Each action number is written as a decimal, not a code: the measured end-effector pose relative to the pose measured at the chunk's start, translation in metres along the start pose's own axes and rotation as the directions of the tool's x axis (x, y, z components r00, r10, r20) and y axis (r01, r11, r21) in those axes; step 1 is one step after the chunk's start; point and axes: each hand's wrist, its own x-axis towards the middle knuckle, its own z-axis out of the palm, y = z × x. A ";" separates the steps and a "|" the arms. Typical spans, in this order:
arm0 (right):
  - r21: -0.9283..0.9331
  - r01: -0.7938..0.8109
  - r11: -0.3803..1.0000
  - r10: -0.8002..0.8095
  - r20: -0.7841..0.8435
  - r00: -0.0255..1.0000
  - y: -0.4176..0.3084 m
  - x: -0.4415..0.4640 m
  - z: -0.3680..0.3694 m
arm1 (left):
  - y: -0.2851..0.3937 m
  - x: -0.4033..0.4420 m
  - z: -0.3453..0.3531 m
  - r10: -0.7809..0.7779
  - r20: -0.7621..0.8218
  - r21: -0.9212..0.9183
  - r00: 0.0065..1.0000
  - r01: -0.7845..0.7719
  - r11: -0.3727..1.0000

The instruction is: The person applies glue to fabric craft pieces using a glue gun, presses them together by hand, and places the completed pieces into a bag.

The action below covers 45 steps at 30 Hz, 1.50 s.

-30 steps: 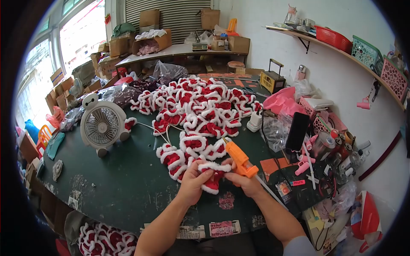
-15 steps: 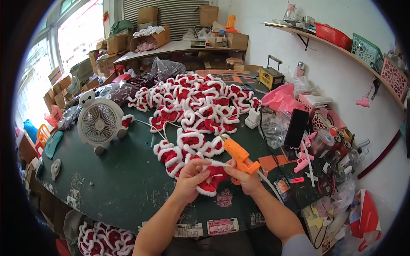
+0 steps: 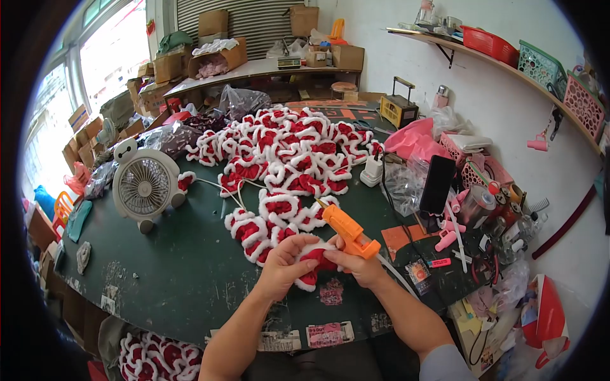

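Between my hands is a red fabric piece with white fluffy trim (image 3: 309,277). My left hand (image 3: 279,272) pinches its left side, thumb in front. My right hand (image 3: 361,265) pinches the right end of the same piece and also keeps hold of an orange glue gun (image 3: 349,231). The gun's nozzle points up and left, toward the pile, and its handle is partly hidden by my fingers. Just beyond my hands lies a large heap of similar red and white trimmed pieces (image 3: 279,206).
A small white fan (image 3: 146,184) stands on the dark green table (image 3: 171,273) at left. To the right are a white plug adapter (image 3: 372,171), a phone (image 3: 438,185) and pink clutter. More trimmed pieces (image 3: 159,357) sit below the table's front left edge.
My hands have drawn slightly closer together, and the fabric piece is now folded or bunched between them. The glue gun has shifted a little left with my right hand.
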 end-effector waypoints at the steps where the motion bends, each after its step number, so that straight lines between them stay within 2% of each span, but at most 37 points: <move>1: 0.032 0.022 0.999 -0.021 -0.016 1.000 0.000 0.000 0.000 | 0.000 0.001 0.003 0.020 -0.018 -0.007 1.000 -0.020 1.000; 3: 0.055 0.032 0.998 -0.030 -0.036 0.999 0.002 -0.001 -0.001 | 0.000 0.002 0.005 0.039 -0.036 -0.014 0.999 -0.040 0.999; 5: 0.078 0.043 0.996 -0.039 -0.050 0.998 0.002 0.000 -0.002 | 0.000 0.004 0.002 -0.043 -0.047 0.051 0.998 0.045 0.998; 9: 0.080 0.049 0.996 -0.045 -0.049 0.998 0.003 0.000 -0.004 | -0.002 0.003 -0.003 -0.017 -0.042 0.056 0.999 0.019 0.998; 14: 0.053 0.061 0.997 -0.059 -0.046 0.997 0.004 0.001 -0.002 | 0.001 -0.001 -0.007 0.060 -0.016 -0.122 0.998 -0.062 0.991; 18: 0.101 0.046 0.994 -0.044 -0.027 0.999 0.006 0.002 -0.001 | 0.003 -0.003 -0.009 0.106 0.016 -0.199 0.994 -0.100 0.975; 20: 0.109 0.034 0.993 -0.032 -0.018 0.999 0.007 0.001 -0.001 | 0.007 -0.002 -0.004 0.078 -0.015 -0.154 0.997 -0.080 0.985; 21: 0.137 0.092 0.986 -0.095 0.015 0.995 0.008 0.003 -0.001 | 0.006 -0.001 -0.004 0.078 -0.012 -0.152 0.997 -0.079 0.985; 23: 0.164 0.150 0.975 -0.159 0.047 0.986 0.005 0.002 0.002 | 0.001 0.001 -0.005 0.073 -0.026 0.052 0.997 -0.071 0.996; 24: 0.123 0.100 0.987 -0.110 0.076 0.991 -0.002 -0.001 0.005 | -0.001 0.001 -0.004 0.073 -0.027 0.050 0.997 -0.071 0.996; 26: 0.080 0.050 0.996 -0.058 0.106 0.993 -0.001 -0.001 0.007 | -0.005 0.001 -0.001 0.108 0.000 0.192 0.994 -0.106 0.976; 28: -0.095 0.145 0.985 -0.142 0.038 0.989 0.010 0.000 0.004 | -0.001 0.000 0.006 0.102 -0.033 0.249 0.994 -0.091 0.964; 29: -0.095 0.143 0.985 -0.140 0.038 0.989 0.011 -0.001 0.003 | 0.001 0.000 0.009 0.098 -0.063 0.304 0.993 -0.075 0.950; 31: 0.052 0.084 0.995 -0.085 0.001 0.996 0.008 -0.001 0.001 | 0.000 0.001 0.007 0.080 -0.065 0.326 0.995 -0.055 0.944; 33: 0.092 0.098 0.991 -0.095 -0.040 0.995 0.006 -0.001 0.001 | -0.001 0.003 0.004 0.067 -0.068 0.349 0.995 -0.040 0.936; 34: 0.134 0.109 0.985 -0.098 -0.085 0.991 0.006 -0.001 0.001 | -0.001 0.003 0.001 0.051 -0.045 0.281 0.998 -0.037 0.959; 36: 0.154 0.114 0.981 -0.102 -0.083 0.991 0.006 0.000 0.000 | 0.000 0.002 -0.002 0.037 -0.021 0.210 0.999 -0.032 0.977; 38: 0.174 0.117 0.978 -0.105 -0.080 0.991 0.007 0.002 -0.003 | 0.004 0.001 -0.006 0.028 -0.013 0.050 1.000 -0.027 0.998; 39: 0.191 0.108 0.976 -0.094 -0.083 0.992 0.008 0.004 -0.005 | 0.005 0.001 -0.005 0.028 -0.016 0.049 0.999 -0.028 0.998; 41: 0.209 0.099 0.973 -0.082 -0.085 0.993 0.012 0.004 -0.006 | 0.009 -0.001 -0.004 0.102 0.011 -0.205 0.995 -0.098 0.974; 43: 0.170 0.091 0.981 -0.075 -0.095 0.993 0.014 0.004 -0.004 | 0.005 0.000 -0.007 0.117 0.023 -0.204 0.993 -0.110 0.973; 45: 0.187 0.067 0.980 -0.054 -0.074 0.996 0.010 0.004 -0.004 | 0.002 0.002 -0.006 0.089 -0.038 -0.130 0.995 -0.093 0.987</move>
